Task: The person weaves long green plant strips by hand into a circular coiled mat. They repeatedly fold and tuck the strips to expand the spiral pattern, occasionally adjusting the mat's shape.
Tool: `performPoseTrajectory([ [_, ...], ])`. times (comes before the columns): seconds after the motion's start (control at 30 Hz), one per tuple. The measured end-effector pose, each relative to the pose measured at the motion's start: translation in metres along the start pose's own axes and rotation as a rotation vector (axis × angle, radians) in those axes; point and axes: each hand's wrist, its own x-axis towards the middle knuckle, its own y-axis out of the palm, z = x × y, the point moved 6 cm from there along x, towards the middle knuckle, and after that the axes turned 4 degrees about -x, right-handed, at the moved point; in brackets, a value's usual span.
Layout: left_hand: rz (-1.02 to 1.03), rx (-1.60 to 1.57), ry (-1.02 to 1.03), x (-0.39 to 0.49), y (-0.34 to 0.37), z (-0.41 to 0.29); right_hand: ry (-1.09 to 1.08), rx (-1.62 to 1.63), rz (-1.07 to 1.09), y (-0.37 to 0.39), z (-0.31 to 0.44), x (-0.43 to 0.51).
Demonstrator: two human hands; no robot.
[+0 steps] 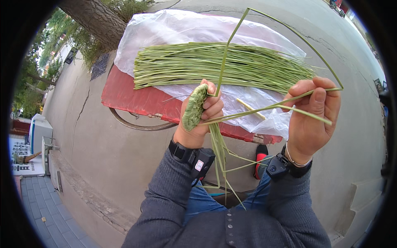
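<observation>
My left hand (201,108) grips a small round woven piece (194,107) of green plant stalks, its braided face turned to the left. Loose stalk ends (218,145) hang from it below that hand. My right hand (313,114) pinches green stalks (266,108) that run across from the woven piece. One long bent stalk (228,46) rises from my left fingers, folds at the top and comes down to my right fingertips. Beyond both hands, a wide bundle of cut green stalks (217,66) lies on white plastic sheeting (183,24).
Beneath the sheeting is a red board (133,96) with worn edges, a wheel rim (139,125) showing under it. A pale short stick (251,109) rests on the sheeting near my right hand. A tree trunk (96,21) stands at the far left, beside concrete ground (93,133).
</observation>
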Motion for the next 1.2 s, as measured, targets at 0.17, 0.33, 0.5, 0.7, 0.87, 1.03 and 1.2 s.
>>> performPoseTrajectory([
  [0.17,-0.063,-0.001,0.072,-0.007,-0.021,-0.007,-0.225,-0.284,-0.088,-0.001,0.022,-0.005],
  [0.33,-0.205,-0.015,0.159,-0.014,-0.033,-0.007,-0.303,-0.341,-0.04,0.002,0.04,-0.014],
  [0.5,-0.253,0.044,0.2,-0.018,-0.032,-0.01,-0.274,-0.242,0.066,0.01,0.038,-0.018],
  [0.7,-0.289,0.083,0.213,-0.02,-0.032,-0.008,-0.105,-0.227,0.358,0.049,0.004,-0.04],
  [0.87,-0.252,0.02,0.227,-0.022,-0.032,-0.013,0.276,0.376,0.257,0.042,-0.011,-0.041],
  [1.03,-0.227,-0.028,0.214,-0.024,-0.034,-0.019,0.249,0.367,0.563,0.053,-0.012,-0.039],
  [1.2,-0.192,0.047,0.227,-0.021,-0.033,-0.012,0.053,-0.213,0.814,0.089,-0.038,-0.062],
])
